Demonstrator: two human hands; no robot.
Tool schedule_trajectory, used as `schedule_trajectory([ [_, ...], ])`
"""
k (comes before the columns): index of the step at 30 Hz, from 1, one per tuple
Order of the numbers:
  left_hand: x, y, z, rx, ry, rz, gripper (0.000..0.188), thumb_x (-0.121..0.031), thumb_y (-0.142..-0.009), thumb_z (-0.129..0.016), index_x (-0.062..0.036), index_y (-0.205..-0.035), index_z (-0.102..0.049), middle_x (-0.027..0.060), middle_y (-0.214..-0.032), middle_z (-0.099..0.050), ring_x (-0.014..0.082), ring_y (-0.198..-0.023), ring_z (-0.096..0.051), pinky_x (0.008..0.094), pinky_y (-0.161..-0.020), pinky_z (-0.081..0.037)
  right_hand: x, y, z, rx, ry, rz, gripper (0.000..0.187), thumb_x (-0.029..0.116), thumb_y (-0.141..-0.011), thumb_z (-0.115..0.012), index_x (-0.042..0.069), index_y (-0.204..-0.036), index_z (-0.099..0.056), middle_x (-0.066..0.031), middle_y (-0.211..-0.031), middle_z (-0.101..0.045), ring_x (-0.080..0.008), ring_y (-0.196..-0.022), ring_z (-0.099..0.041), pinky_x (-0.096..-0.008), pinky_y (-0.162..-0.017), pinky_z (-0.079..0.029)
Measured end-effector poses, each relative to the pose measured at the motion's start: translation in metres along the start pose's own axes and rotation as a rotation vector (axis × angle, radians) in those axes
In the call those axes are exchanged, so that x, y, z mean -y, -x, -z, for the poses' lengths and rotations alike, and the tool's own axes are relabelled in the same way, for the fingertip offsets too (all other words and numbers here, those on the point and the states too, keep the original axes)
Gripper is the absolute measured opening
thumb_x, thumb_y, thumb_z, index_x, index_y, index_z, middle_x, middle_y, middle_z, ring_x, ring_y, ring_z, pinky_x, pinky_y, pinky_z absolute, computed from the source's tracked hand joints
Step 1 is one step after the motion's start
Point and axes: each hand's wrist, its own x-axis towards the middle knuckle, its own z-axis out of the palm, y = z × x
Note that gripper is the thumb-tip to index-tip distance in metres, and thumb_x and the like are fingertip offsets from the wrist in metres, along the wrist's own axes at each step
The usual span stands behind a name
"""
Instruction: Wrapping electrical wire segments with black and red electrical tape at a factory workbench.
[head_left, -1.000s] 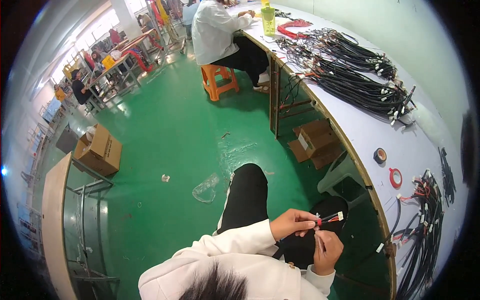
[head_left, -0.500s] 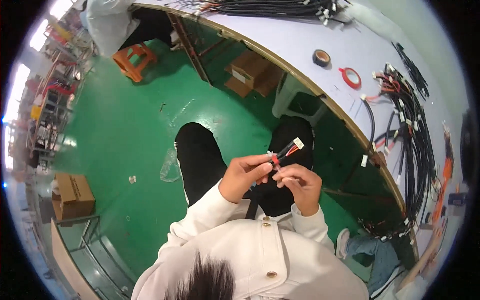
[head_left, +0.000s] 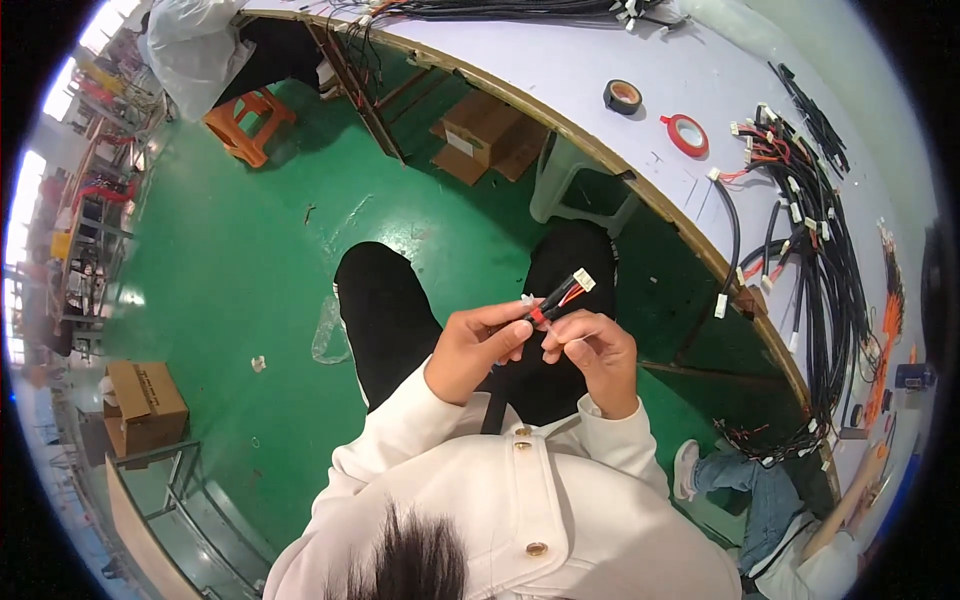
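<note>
A short black-sleeved wire harness (head_left: pixel 563 297) is pinched between the thumb and fingers of my left hand (head_left: pixel 472 348), above my lap. It tilts up to the right and ends in a white connector (head_left: pixel 584 280), with red and orange wires showing just below it. A band of red tape (head_left: pixel 538 315) goes around the sleeve next to my left fingertips. My right hand (head_left: pixel 598 352) is closed at the band, its thumb and forefinger pinched together. A thin, pale strip seems to show at those fingertips; its kind is unclear.
On the white table (head_left: pixel 560 75) to the right lie a black tape roll (head_left: pixel 622 97), a red tape roll (head_left: pixel 687 136) and a heap of black cables (head_left: pixel 825 280). An orange stool (head_left: pixel 250 125) and a cardboard box (head_left: pixel 145 402) stand on the green floor. Another person's leg (head_left: pixel 745 480) is at lower right.
My right fingers have come up closer around the red band. My left hand keeps its hold on the harness. The whole view has shifted slightly.
</note>
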Motion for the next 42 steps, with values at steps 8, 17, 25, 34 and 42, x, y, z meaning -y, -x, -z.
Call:
schedule_trajectory([
  [8, 0.002, 0.0, -0.004, -0.064, -0.045, -0.015, 0.031, -0.013, -0.084, -0.063, -0.0014, -0.113, -0.06, 0.001, -0.079, -0.062, 0.0058, -0.061, -0.049, 0.0203, -0.055, -0.038, 0.012, -0.001, -0.003, 0.022, 0.055, -0.138, 0.013, 0.01, -0.082, -0.065, -0.002, -0.084, -0.06, -0.0116, -0.083, -0.06, -0.0133, -0.069, -0.057, -0.0247, -0.065, -0.047],
  [17, 0.001, -0.001, -0.009, -0.084, -0.067, 0.0, 0.032, -0.014, -0.083, -0.065, -0.0022, -0.112, -0.061, 0.0011, -0.08, -0.064, 0.0044, -0.061, -0.05, 0.0182, -0.055, -0.04, 0.012, 0.002, -0.013, -0.108, 0.151, -0.115, 0.007, -0.001, -0.078, -0.064, 0.0, -0.076, -0.057, -0.0043, -0.078, -0.057, -0.0069, -0.071, -0.054, -0.0199, -0.065, -0.044],
  [25, -0.002, -0.001, -0.011, -0.078, -0.119, -0.015, 0.03, -0.015, -0.084, -0.065, -0.0031, -0.111, -0.062, 0.0005, -0.079, -0.064, 0.0038, -0.06, -0.05, 0.018, -0.054, -0.039, 0.014, -0.001, -0.016, -0.162, 0.211, -0.09, 0.01, 0.0, -0.076, -0.064, 0.001, -0.072, -0.055, -0.0018, -0.074, -0.055, -0.0045, -0.066, -0.05, -0.0187, -0.06, -0.042],
  [34, 0.01, 0.0, -0.017, -0.149, -0.373, -0.326, 0.019, -0.009, -0.082, -0.062, 0.0004, -0.098, -0.067, 0.0058, -0.087, -0.067, 0.0102, -0.069, -0.058, 0.0233, -0.064, -0.047, 0.017, 0.001, -0.022, -0.252, 0.334, -0.123, 0.009, 0.002, -0.077, -0.063, 0.001, -0.073, -0.056, -0.0039, -0.064, -0.054, -0.0074, -0.054, -0.049, -0.0208, -0.048, -0.039],
  [42, 0.025, -0.008, -0.015, -0.142, -0.469, -0.503, 0.023, -0.002, -0.08, -0.062, -0.0006, -0.102, -0.065, 0.0153, -0.093, -0.066, 0.0241, -0.083, -0.065, 0.0299, -0.073, -0.05, -0.011, -0.003, -0.03, -0.528, 0.313, -0.023, 0.015, 0.007, -0.084, -0.062, 0.003, -0.074, -0.052, -0.0015, -0.058, -0.05, -0.0048, -0.047, -0.043, -0.019, -0.042, -0.035],
])
